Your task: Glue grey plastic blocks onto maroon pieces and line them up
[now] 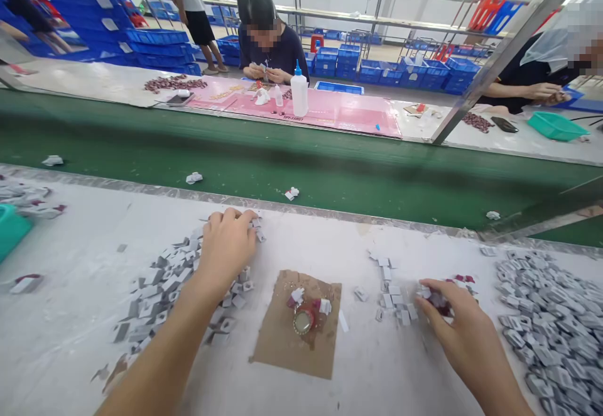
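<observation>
My left hand (228, 243) reaches over the far end of a loose pile of small grey plastic parts (162, 284). Its fingers curl down among the parts, and whatever they grip is hidden. On the right, my right hand (455, 315) pinches a small grey plastic piece (426, 292) between thumb and forefinger, above some dark red pieces (440, 305). Between my hands lies a square of brown cardboard (276, 347). A small round cap (303, 322) with red stuff around it sits on the cardboard, beside two small grey-and-red pieces (325, 306).
Grey parts form a large heap (556, 322) at the right and a small cluster (393, 296) nearer the middle. A green conveyor belt (348, 190) runs beyond the table, carrying several small pieces. Across it a person (268, 39) works beside a white bottle (299, 95).
</observation>
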The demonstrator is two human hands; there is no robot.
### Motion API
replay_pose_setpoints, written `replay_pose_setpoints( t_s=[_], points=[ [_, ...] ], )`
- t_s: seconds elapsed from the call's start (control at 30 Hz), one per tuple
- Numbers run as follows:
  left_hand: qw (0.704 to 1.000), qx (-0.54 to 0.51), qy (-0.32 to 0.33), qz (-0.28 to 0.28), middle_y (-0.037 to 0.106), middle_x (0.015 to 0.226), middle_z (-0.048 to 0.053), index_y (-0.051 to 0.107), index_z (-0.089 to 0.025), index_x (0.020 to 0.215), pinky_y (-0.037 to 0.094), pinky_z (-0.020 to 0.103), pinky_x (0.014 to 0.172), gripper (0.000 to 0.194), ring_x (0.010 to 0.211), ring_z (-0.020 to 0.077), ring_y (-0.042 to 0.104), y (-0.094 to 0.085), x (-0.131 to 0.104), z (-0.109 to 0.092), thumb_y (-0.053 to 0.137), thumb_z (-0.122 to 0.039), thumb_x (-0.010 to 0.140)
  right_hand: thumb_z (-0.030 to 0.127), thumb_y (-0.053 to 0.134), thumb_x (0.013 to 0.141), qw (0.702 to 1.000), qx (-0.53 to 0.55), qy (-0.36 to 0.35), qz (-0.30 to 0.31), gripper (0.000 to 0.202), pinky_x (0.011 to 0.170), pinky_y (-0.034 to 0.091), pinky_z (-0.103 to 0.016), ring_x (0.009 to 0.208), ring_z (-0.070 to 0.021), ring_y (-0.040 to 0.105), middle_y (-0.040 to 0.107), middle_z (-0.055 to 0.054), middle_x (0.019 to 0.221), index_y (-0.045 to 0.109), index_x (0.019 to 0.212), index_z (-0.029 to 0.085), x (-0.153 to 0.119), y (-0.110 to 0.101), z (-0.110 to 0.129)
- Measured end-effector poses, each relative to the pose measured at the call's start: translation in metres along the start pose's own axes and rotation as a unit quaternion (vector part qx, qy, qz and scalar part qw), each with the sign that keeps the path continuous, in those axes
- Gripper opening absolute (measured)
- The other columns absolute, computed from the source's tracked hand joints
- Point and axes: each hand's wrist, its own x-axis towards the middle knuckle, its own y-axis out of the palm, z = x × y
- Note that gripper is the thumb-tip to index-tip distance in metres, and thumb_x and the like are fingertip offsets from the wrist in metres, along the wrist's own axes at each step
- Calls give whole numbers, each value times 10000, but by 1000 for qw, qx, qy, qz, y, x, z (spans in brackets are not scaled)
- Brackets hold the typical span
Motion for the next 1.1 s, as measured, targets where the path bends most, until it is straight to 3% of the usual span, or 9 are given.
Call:
replay_pose_setpoints(
  t_s=[0.13,0.2,0.3,0.4,0.5,0.57,0.7,0.87,1.1],
  points=[
    [1000,2,11,1,744,1302,218,763,-170,1266,492,572,1084,404,1301,469,594,1,11,-2,493,-276,985,525,639,1015,998,26,-17,-57,291,793,583,-423,1223,-381,691,794,-109,1215,765,1150,300,-15,-3,11],
    [1000,-3,9,-2,750,1288,213,759,-178,1216,492,570,1083,359,1298,469,599,2,14,-4,531,-321,979,524,693,1002,996,67,-5,-63,288,740,585,-394,1027,-332,721,781,-96,1063,755,1169,297,-21,-8,27],
    [1000,-17,3,-7,766,1211,228,742,-160,1171,483,591,1075,315,1287,481,606,4,17,-8,539,-288,967,494,730,1002,976,216,31,1,238,707,598,-355,729,-224,672,745,-54,944,715,1104,280,-36,-6,53],
    [999,-40,-3,-5,777,1108,212,731,-162,1113,490,575,1054,269,1230,463,642,5,16,-13,540,-193,925,483,761,987,921,367,89,96,238,755,637,-327,825,-214,752,778,-85,1132,670,1019,266,-53,7,74],
    [996,-86,-6,-16,761,1127,161,716,-175,1119,519,521,1028,266,1153,408,681,1,9,-17,542,-208,921,485,741,1007,889,402,137,174,250,758,655,-344,840,-248,795,804,-60,965,698,1100,257,-64,18,84],
    [991,-129,-5,-34,734,1211,134,704,-182,1165,536,488,1022,299,1122,367,694,-3,-4,-19,523,-263,941,477,689,1041,904,366,120,185,283,755,656,-373,804,-263,789,792,-48,852,736,1197,246,-68,21,85],
    [975,-223,8,-19,757,1115,89,724,-226,1138,607,408,880,331,978,292,737,-2,-52,-19,533,-411,940,395,635,1064,954,268,34,128,248,734,640,-356,809,-250,753,786,-72,969,799,1194,262,-74,19,78],
    [901,-420,-30,106,811,936,44,744,-289,1111,625,329,715,369,903,274,789,24,-124,-7,637,-591,928,258,653,1044,962,226,13,152,108,663,609,-305,753,-219,706,740,-43,930,756,1075,264,-82,13,64],
    [860,-490,-111,89,821,1032,55,748,-305,1134,653,326,748,409,962,283,794,40,-171,11,763,-624,880,135,605,1008,968,205,-44,135,158,736,621,-327,881,-230,719,740,-79,1107,687,1021,269,-81,15,64]
  ],
)
